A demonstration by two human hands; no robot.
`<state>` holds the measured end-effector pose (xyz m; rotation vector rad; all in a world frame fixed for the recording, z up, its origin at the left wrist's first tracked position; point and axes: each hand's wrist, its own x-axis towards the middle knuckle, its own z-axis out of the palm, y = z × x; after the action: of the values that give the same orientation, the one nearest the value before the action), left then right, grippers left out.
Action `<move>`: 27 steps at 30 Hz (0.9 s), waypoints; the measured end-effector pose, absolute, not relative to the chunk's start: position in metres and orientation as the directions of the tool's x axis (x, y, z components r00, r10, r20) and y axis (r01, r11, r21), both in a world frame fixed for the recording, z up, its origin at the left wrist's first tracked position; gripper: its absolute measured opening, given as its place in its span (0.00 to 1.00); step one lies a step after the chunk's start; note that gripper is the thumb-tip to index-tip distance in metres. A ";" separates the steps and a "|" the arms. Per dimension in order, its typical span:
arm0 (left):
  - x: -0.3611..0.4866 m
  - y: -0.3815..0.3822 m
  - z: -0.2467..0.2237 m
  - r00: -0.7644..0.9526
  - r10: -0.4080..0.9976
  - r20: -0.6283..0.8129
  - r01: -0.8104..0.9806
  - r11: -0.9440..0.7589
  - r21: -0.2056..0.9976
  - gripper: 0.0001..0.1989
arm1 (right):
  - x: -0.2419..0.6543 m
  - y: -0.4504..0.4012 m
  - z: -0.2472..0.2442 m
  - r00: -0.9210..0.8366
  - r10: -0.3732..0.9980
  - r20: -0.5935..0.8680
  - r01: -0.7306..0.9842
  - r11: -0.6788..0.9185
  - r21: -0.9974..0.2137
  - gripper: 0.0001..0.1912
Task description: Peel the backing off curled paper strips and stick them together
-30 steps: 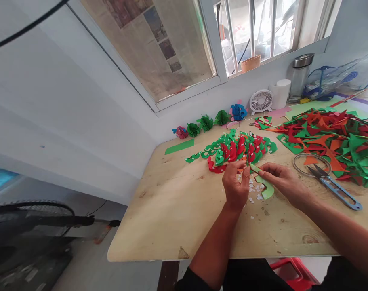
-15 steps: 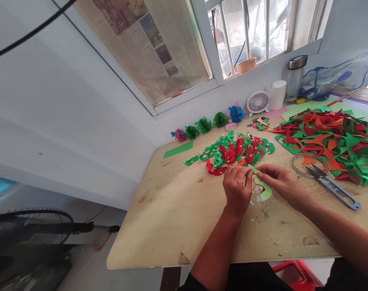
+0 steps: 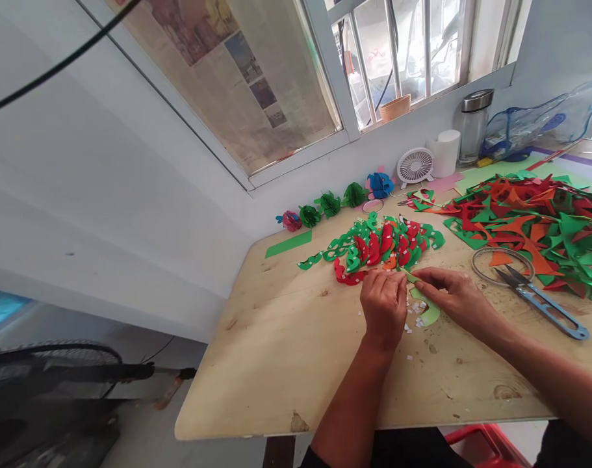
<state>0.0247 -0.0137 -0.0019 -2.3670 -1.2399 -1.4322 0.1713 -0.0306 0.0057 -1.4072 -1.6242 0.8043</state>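
My left hand (image 3: 384, 300) is closed at the near side of a heap of cut paper pieces, its fingertips pinching the left end of a light green paper piece (image 3: 411, 277). From the right, my right hand (image 3: 449, 292) pinches the same piece between thumb and fingers. Below the fingers, a curved light green part (image 3: 431, 314) lies by the wooden table, partly covered by my hands; whether it joins the held piece I cannot tell. Small white paper squares (image 3: 414, 308) are scattered around it. The heap of wavy red and green paper strips (image 3: 373, 246) carries similar white squares.
Thread snips (image 3: 549, 305) and a ring (image 3: 476, 265) lie right of my right hand, before a large pile of paper scraps (image 3: 544, 227). Along the wall stand paper ornaments (image 3: 329, 204), a small white fan (image 3: 415, 166) and a glass bottle (image 3: 475, 133).
The view has shifted slightly. Both hands keep their pinch on the light green paper; my right hand's fingers have moved a little, and less of the curved part shows.
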 end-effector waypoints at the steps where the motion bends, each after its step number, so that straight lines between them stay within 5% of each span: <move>1: 0.024 -0.013 -0.002 0.220 0.586 0.780 0.680 -0.665 0.308 0.06 | 0.171 -0.031 0.006 -0.038 0.985 0.168 0.458 0.167 -0.873 0.13; 21: 0.025 -0.013 -0.003 0.244 0.598 0.763 0.685 -0.663 0.301 0.06 | 0.171 -0.030 0.004 -0.050 0.987 0.154 0.396 0.161 -0.904 0.12; 27: 0.024 -0.013 -0.002 0.073 0.739 0.670 0.588 -0.574 0.570 0.05 | 0.170 -0.030 0.006 -0.056 0.992 0.109 0.285 0.121 -0.951 0.18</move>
<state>0.0243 -0.0131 -0.0025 -2.4050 -1.5025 -1.6707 0.1699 -0.0297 0.0056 -1.3101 -1.5036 0.9973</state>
